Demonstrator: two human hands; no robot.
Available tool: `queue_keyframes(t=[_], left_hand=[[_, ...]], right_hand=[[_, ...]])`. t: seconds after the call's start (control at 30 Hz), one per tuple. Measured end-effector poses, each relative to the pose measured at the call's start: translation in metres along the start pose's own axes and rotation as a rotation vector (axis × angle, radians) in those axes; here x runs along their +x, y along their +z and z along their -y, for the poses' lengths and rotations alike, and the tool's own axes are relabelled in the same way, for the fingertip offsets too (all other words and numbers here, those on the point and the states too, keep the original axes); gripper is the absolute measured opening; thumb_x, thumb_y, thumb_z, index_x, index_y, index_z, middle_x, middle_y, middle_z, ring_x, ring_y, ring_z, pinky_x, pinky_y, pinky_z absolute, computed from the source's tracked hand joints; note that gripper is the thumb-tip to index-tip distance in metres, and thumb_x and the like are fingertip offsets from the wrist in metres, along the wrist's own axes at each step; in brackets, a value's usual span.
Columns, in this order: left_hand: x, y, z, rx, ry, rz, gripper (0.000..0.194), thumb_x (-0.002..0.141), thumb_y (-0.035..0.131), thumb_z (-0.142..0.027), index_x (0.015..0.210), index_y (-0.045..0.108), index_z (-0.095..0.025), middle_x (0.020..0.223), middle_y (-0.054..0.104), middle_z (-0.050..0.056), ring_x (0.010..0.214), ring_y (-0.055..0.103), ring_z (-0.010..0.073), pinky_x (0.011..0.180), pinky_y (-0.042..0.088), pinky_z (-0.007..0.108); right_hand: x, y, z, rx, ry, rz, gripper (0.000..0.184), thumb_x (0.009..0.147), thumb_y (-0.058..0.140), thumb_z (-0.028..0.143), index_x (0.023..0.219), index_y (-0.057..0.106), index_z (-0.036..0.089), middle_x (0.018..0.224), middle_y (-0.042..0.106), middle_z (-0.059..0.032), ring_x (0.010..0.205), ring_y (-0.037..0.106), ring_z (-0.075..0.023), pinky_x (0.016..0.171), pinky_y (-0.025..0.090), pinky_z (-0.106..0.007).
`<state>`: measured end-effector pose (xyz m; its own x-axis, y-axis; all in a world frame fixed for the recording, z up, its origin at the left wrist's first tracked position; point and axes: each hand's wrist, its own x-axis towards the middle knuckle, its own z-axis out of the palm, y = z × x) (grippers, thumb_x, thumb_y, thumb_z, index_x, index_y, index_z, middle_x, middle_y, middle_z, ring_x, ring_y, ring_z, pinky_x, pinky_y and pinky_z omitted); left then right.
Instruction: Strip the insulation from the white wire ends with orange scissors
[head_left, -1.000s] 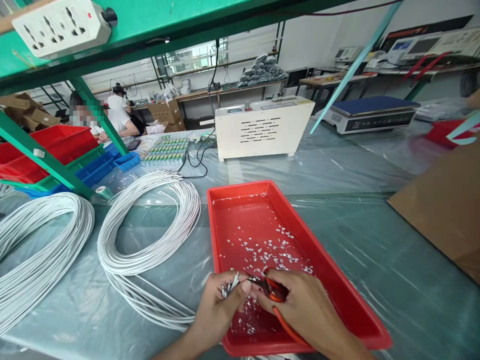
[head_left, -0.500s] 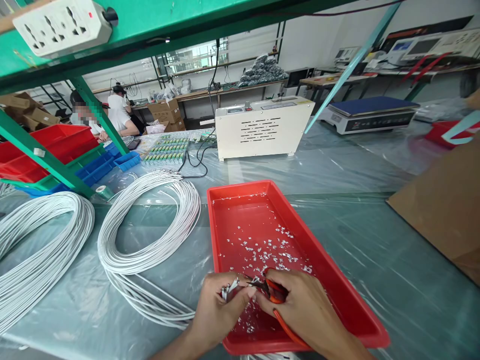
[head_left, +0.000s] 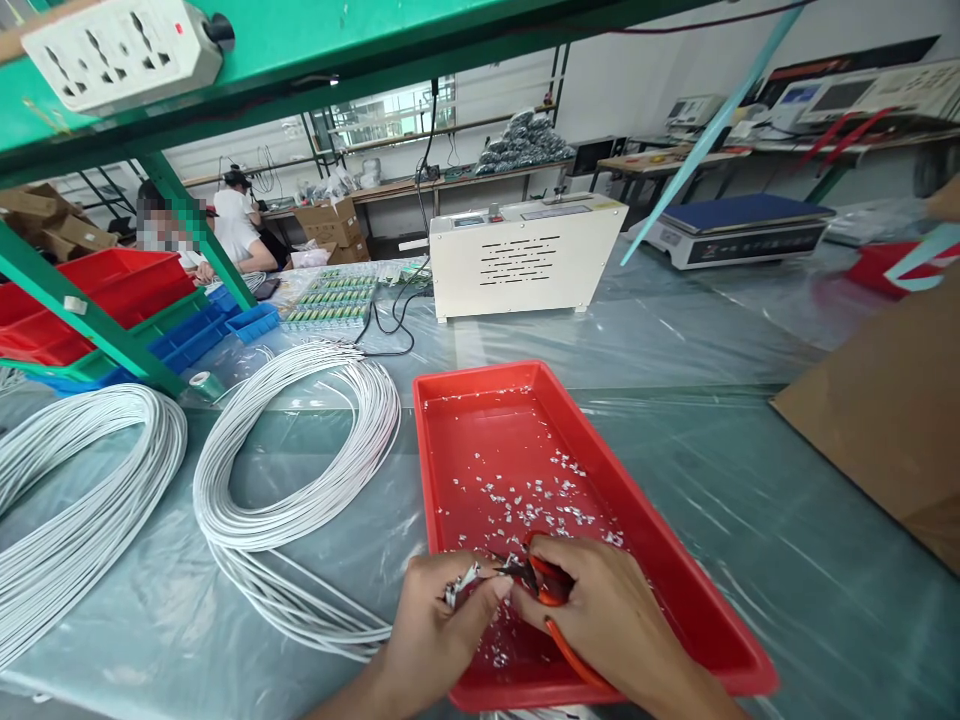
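My left hand (head_left: 442,615) is closed around a bunch of white cable ends (head_left: 460,584), whose tips poke out between thumb and forefinger. Orange-handled cutters (head_left: 553,584) are gripped in my right hand (head_left: 611,610), their dark jaws pointing left at the tips by my left thumb. Whether the jaws touch a cable is too small to tell. Both hands are over the near part of a red tray (head_left: 487,425), which has small white and silvery scraps (head_left: 540,500) scattered on its floor. From my left hand the cables lead back to a white coil (head_left: 300,440) on the table.
A second white cable coil (head_left: 82,510) lies at the far left. Behind the tray stand a cream metal box (head_left: 525,260) and a scale (head_left: 739,230). Cardboard (head_left: 885,400) is at the right. Green shelf posts (head_left: 97,320) and stacked bins (head_left: 97,290) stand left. People sit farther back.
Both hands stay almost in place over the tray, with the cutters still beside the cable tips. The view has shifted very slightly.
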<state>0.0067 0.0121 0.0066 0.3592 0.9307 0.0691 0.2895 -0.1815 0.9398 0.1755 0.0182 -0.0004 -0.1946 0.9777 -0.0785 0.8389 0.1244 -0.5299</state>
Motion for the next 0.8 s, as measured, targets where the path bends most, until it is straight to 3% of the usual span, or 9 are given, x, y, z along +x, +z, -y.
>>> queue_keyframes(t=[0.1,0.27,0.33,0.43,0.53,0.8], left_hand=[[0.000,0.000,-0.001,0.001,-0.020,0.002,0.021,0.081,0.050,-0.020,0.064,0.054,-0.009,0.058,0.053,0.001,0.054,0.047,0.0067,0.053,0.036,0.015],[0.000,0.004,0.002,0.159,0.114,-0.126,0.009,0.079,0.053,-0.016,0.074,0.060,-0.013,0.069,0.061,0.000,0.062,0.055,0.0074,0.061,0.040,0.015],[0.000,0.005,0.002,0.151,0.098,-0.187,0.008,0.078,0.054,-0.015,0.074,0.061,-0.013,0.070,0.062,0.000,0.063,0.057,0.0080,0.061,0.042,0.015],[0.001,0.006,0.003,0.137,0.067,-0.253,0.007,0.077,0.056,-0.015,0.075,0.062,-0.014,0.070,0.063,-0.001,0.064,0.058,0.0082,0.061,0.044,0.015],[0.001,0.006,0.004,0.176,0.111,-0.277,0.006,0.076,0.057,-0.014,0.077,0.063,-0.016,0.071,0.063,-0.002,0.064,0.059,0.0077,0.061,0.044,0.015],[-0.001,0.008,0.008,0.280,0.288,-0.288,0.014,0.074,0.056,-0.005,0.082,0.059,-0.016,0.073,0.062,-0.003,0.063,0.057,0.0070,0.060,0.044,0.017]], right_hand=[[-0.001,0.000,0.001,0.003,0.001,-0.003,0.026,0.069,0.050,0.038,0.057,0.044,0.016,0.055,0.052,0.0020,0.053,0.045,-0.0107,0.050,0.019,-0.023],[-0.002,0.005,0.001,0.092,0.024,0.025,0.025,0.070,0.049,0.038,0.060,0.045,0.015,0.058,0.051,0.0009,0.055,0.042,-0.0107,0.052,0.021,-0.023],[-0.002,0.008,0.000,0.235,0.023,0.107,0.025,0.072,0.048,0.036,0.062,0.042,0.014,0.059,0.047,0.0004,0.055,0.037,-0.0099,0.051,0.023,-0.022],[-0.001,0.009,0.000,0.667,0.057,0.231,0.022,0.073,0.051,0.033,0.067,0.041,0.014,0.065,0.041,0.0002,0.059,0.035,-0.0098,0.053,0.027,-0.021],[-0.001,0.007,0.002,1.026,0.117,0.212,0.020,0.069,0.058,0.030,0.071,0.047,0.013,0.067,0.044,-0.0007,0.064,0.039,-0.0108,0.059,0.033,-0.021],[-0.002,0.013,0.013,1.354,0.313,0.140,0.026,0.057,0.071,0.026,0.077,0.060,0.014,0.072,0.058,-0.0017,0.068,0.051,-0.0121,0.069,0.038,-0.022]])
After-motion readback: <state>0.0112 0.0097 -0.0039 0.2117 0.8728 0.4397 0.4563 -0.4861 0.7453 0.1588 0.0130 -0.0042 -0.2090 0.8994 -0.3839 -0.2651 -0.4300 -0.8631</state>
